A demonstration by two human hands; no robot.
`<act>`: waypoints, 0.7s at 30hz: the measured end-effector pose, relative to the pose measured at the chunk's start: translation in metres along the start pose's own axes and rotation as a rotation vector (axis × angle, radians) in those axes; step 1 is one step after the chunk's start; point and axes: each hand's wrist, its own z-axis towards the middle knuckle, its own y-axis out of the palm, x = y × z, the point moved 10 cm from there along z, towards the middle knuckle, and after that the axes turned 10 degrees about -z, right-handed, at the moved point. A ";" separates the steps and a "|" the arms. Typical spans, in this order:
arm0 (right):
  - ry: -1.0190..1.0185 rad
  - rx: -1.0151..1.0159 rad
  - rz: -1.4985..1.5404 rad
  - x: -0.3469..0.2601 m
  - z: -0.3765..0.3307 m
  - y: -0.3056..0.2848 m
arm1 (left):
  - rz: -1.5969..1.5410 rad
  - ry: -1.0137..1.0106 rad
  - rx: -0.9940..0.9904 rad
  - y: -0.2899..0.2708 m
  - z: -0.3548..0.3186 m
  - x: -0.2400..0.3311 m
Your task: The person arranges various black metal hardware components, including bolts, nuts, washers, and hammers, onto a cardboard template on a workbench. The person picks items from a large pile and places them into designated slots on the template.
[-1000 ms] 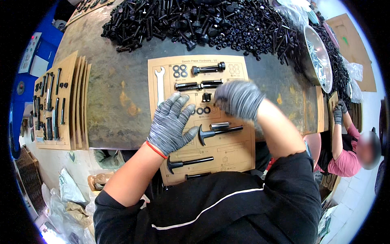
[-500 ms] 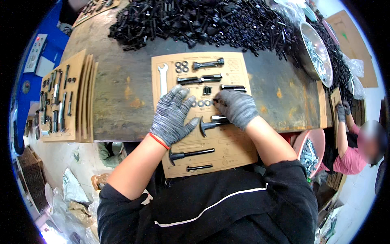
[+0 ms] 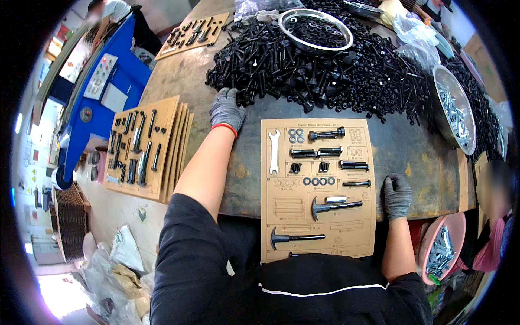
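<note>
Cardboard sheet (image 3: 292, 192), flat on the table (image 3: 241, 184), with its lower end out past the near edge. At the sheet's upper left corner, a silver wrench (image 3: 274, 151) lying lengthwise; along the sheet's top, four washers (image 3: 296, 135) in a square and a thick black bolt (image 3: 327, 134) set crosswise. Lower on the sheet, paired bolts (image 3: 316, 153), small screws (image 3: 295, 168) in two clusters, and a washer row (image 3: 319, 181). Across the sheet's lower half, an upper T-handle (image 3: 338, 206) just under a silver tube (image 3: 336, 200), and a lower T-handle (image 3: 298, 238).

Beyond the sheet's upper left corner, left hand (image 3: 226, 110) in a grey glove, back up, with fingers stretched to the edge of a black hardware pile (image 3: 260, 70); cannot tell about anything under the fingertips. Just right of the sheet, right hand (image 3: 398, 196), likewise gloved, at the table's near edge with fingers loosely bent and palm hidden; cannot tell whether grasping or released. Well left of the sheet, stacked boards (image 3: 169, 181) with more hardware; well right of it, a metal bowl (image 3: 441, 127) of silver bolts.
</note>
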 end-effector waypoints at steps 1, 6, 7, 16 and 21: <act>0.041 -0.012 -0.004 0.005 0.003 0.002 | 0.031 -0.020 -0.087 0.004 0.007 0.003; 0.040 -0.030 -0.036 0.003 0.003 0.001 | 0.236 -0.019 -0.378 0.018 0.014 0.007; 0.044 -0.030 -0.050 0.001 0.004 -0.001 | 0.250 -0.039 -0.443 0.018 0.014 0.006; 0.064 -0.026 -0.071 0.006 0.002 0.001 | -0.106 -0.319 -0.560 0.012 -0.016 -0.030; 0.058 -0.029 -0.042 0.009 0.001 0.008 | -0.159 -0.532 -0.387 0.031 0.003 -0.051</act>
